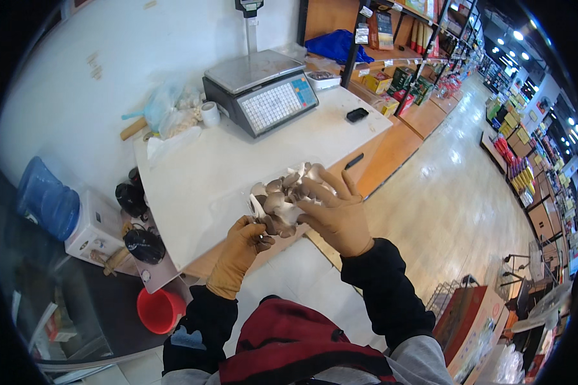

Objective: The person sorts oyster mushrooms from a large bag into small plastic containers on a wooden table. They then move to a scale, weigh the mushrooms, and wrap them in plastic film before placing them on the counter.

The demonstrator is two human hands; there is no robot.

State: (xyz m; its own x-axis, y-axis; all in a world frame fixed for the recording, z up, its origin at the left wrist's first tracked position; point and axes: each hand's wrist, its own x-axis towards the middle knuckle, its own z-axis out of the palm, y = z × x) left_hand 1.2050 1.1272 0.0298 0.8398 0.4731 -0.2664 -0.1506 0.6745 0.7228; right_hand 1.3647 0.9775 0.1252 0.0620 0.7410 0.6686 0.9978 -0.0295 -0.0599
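Note:
Below me a bunch of grey-brown oyster mushrooms (282,204) with pale stems shows over the front edge of the white counter (183,202). My left hand (243,250), in a tan glove, has its thumb and fingers closed on the near left end of the bunch. Over the right side of the mushrooms, my right hand (339,211), also gloved, touches them with some fingers while others are raised apart. Its fingertips are partly lost among the caps, so its grip is unclear. Something clear, seemingly plastic, shows beside the bunch on the left.
A label-type weighing scale (269,96) with a keypad stands at the counter's back. Bagged pale mushrooms (178,110) and a white roll (210,114) lie left of it; a small black tray (357,114) lies right. A red bucket (160,310) is on the floor. Shelves (404,62) line the aisle.

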